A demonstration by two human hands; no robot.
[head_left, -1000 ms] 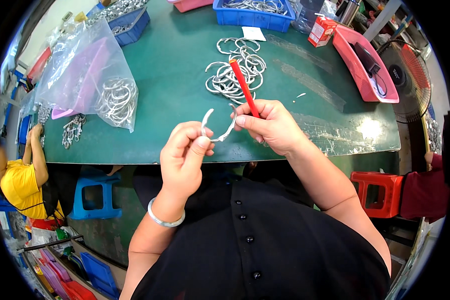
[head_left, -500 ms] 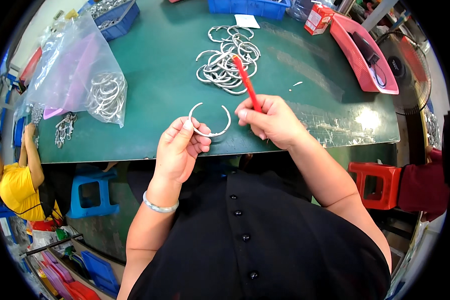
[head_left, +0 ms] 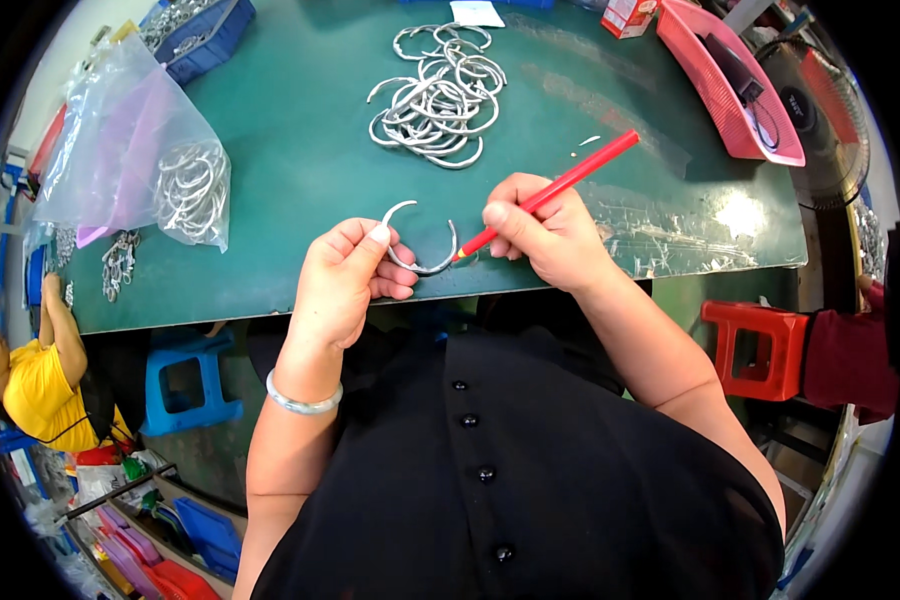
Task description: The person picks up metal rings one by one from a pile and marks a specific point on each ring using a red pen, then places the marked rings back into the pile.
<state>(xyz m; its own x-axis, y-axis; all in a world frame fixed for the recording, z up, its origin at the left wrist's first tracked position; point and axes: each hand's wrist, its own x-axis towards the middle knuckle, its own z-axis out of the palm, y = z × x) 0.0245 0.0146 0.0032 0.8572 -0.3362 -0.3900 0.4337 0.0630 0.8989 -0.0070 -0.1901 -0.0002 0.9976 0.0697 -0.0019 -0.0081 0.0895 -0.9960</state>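
**Q.** What occupies the left of the surface (head_left: 300, 130)?

**A.** A clear plastic bag (head_left: 185, 130), with bagged bangles (head_left: 192, 195) of silver colour showing through its film. Small metal pieces (head_left: 120, 262) lie just beside it, toward the front edge.

**Q.** And the left hand (head_left: 340, 275)?

**A.** Its fingers pinch a silver C-shaped bangle (head_left: 426, 271) by the left limb of the curve. The bangle is near the front edge, its gap facing away from the person.

**Q.** What lies farther back?

**A.** A loose pile of similar bangles (head_left: 435, 110), overlapping one another and well apart from both hands.

**Q.** The right hand (head_left: 545, 235)?

**A.** Its fingers grasp a red pencil (head_left: 590, 160), slanted so that the point is at the lower right of the held bangle's curve. Whether the two touch is too fine to tell. At far right stands a pink basket (head_left: 705, 100).

**Q.** How far along is the work?

**A.** By judgement, one piece is under way: bangle gripped, pencil in position. No mark can be made out on it. The piled bangles appear to be left out of hand for now; whether any, or those in the bag, are finished cannot be told.
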